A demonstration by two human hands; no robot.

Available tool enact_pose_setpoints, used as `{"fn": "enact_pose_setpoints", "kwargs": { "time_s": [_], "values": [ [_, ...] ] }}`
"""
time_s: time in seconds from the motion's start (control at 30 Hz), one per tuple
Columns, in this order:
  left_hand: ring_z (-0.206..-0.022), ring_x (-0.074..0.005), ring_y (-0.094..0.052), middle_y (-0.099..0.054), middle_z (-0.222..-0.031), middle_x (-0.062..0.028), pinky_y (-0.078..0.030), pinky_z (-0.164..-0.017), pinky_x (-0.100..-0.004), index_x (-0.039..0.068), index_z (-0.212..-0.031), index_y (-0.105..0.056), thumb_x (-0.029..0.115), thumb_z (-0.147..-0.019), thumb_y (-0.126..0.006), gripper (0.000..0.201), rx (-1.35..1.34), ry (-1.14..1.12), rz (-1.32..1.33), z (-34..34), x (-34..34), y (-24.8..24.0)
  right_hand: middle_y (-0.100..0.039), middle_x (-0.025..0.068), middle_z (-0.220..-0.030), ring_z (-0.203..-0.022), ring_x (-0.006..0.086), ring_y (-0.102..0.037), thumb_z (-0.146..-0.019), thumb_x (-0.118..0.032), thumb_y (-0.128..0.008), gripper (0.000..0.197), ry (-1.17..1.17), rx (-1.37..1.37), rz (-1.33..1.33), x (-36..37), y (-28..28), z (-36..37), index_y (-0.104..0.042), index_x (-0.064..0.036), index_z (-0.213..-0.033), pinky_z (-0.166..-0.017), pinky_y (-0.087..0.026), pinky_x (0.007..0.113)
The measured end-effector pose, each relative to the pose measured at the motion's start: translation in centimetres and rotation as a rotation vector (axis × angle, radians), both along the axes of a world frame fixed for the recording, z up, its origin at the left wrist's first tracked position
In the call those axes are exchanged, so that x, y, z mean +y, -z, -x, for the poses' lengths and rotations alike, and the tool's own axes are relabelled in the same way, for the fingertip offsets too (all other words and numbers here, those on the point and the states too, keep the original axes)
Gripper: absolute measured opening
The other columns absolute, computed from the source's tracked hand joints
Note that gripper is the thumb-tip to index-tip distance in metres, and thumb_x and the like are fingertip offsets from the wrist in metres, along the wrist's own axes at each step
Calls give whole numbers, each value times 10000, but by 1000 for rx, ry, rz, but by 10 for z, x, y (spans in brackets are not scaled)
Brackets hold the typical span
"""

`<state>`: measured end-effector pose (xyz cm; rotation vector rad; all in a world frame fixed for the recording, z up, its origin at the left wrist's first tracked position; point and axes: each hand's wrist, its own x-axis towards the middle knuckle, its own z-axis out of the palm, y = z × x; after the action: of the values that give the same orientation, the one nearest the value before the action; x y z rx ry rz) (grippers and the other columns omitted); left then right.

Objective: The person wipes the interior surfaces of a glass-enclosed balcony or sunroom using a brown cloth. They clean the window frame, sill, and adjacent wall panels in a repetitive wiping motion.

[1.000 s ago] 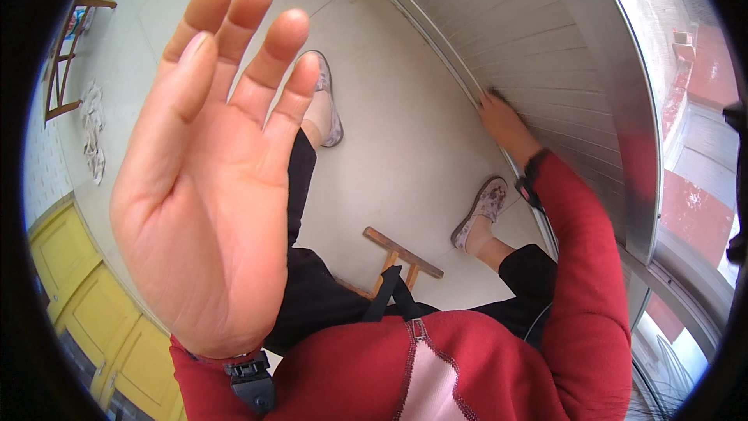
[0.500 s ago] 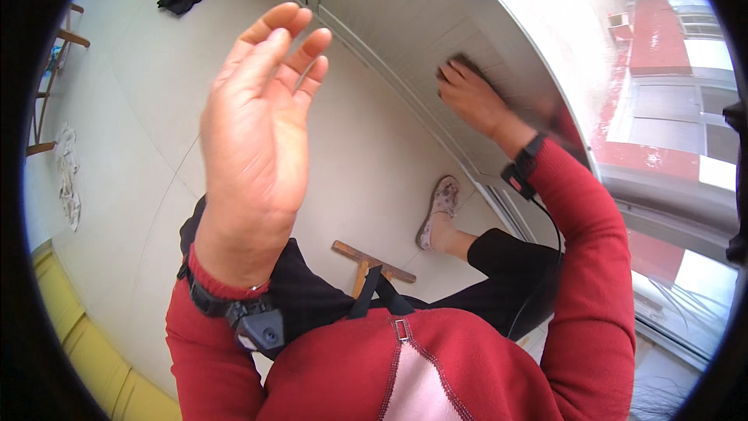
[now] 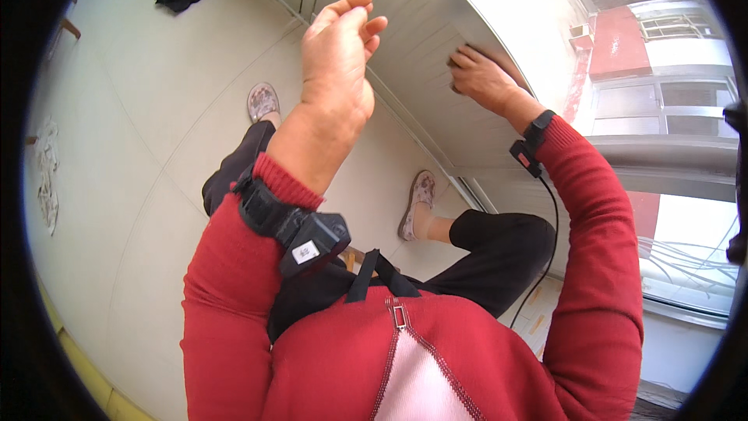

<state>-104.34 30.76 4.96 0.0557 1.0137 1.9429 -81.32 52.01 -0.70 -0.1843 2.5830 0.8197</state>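
White ribbed wall panel (image 3: 436, 86) under the fingers (image 3: 467, 58) of the right hand (image 3: 483, 78), laid flat and pressing on something small and dark at the fingertips, too hidden to identify. Left hand (image 3: 335, 62) raised in the air, fingers loosely curled, holding nothing, well apart from the panel. Black wrist strap (image 3: 534, 140) with a cable on the right arm, black device (image 3: 308, 238) strapped on the left. Below, pale tiled floor (image 3: 140, 148), two patterned slippers (image 3: 417, 203), red sweater (image 3: 436, 343).
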Motion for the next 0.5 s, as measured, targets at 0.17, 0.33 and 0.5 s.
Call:
{"fn": "enact_pose_setpoints", "kwargs": {
  "time_s": [0.17,0.33,0.5],
  "values": [
    [-1049,-191,-639,-626,-1184,-81,-481,-967,-340,25,-1198,-619,80,-1025,-518,208,19,4,-17,3,0,-2,-667,-31,-916,-1173,240,-545,-713,-226,-692,78,129,-219,43,-10,-24,-31,-713,-176,-656,-1137,-379,386],
    [-1020,-192,-648,-621,-1160,-74,-488,-948,-340,30,-1195,-621,70,-1022,-512,209,-15,-17,5,11,5,5,-680,-78,-932,-1139,202,-535,-741,-259,-716,73,87,-56,118,-8,-42,-32,-746,-241,-677,-1145,-354,360],
    [-984,-193,-655,-622,-1143,-70,-497,-924,-343,31,-1185,-619,60,-1016,-512,202,-17,-114,53,14,16,12,-682,-47,-1055,-1274,228,-498,-788,-242,-683,103,49,14,-94,-12,-20,-40,-773,-225,-835,-1233,-290,406]
  ]
}}
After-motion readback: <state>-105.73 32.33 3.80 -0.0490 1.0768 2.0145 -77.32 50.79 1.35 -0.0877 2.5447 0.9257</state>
